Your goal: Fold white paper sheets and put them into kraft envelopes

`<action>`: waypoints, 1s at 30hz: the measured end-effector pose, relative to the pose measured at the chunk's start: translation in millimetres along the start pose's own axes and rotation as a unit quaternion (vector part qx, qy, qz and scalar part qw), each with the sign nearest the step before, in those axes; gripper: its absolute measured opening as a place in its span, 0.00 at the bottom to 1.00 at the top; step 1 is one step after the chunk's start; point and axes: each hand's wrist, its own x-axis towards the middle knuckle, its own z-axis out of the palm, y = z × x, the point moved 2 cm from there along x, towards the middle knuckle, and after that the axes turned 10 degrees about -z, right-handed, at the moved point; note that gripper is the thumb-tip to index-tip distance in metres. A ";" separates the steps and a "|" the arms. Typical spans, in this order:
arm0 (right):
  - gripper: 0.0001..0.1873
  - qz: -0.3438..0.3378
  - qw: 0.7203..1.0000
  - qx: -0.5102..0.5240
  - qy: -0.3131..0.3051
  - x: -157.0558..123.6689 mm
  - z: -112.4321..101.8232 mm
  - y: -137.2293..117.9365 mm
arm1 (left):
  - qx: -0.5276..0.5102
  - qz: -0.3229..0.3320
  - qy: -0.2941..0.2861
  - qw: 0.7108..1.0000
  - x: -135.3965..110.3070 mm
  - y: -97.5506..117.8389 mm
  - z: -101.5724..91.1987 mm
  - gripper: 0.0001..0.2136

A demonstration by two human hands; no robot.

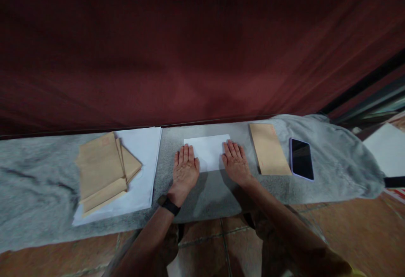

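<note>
A white sheet of paper (209, 152), perhaps folded, lies on the grey cloth in front of me. My left hand (185, 168) rests flat on its left end, palm down, fingers stretched out. On the right end lies my right hand (236, 161), also flat with its fingers extended. Both hands hide the sheet's side edges. Just right of my right hand is a brown envelope (270, 149), lying flat. To the left, several brown envelopes (100, 165) overlap on a stack of larger white paper (144, 190).
A phone (301, 159) in a light purple case lies right of the single envelope. Grey cloth (341, 163) covers the long narrow surface. Behind it hangs a dark red curtain (190, 57). Tiled floor (209, 249) shows below, and another white sheet (387, 148) is at far right.
</note>
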 end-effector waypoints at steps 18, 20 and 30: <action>0.28 -0.060 0.998 0.030 -0.011 11.2 4.2 -32.3 | -0.026 0.060 -0.031 0.997 -3.2 34.5 3.0 0.27; 0.28 -0.054 0.998 0.027 -0.005 9.2 4.3 -28.0 | -0.023 0.058 -0.024 0.998 -3.0 29.8 3.1 0.27; 0.28 -0.037 0.999 0.004 0.009 -2.7 0.5 -2.9 | -0.014 0.030 -0.017 0.999 -1.0 8.3 4.7 0.27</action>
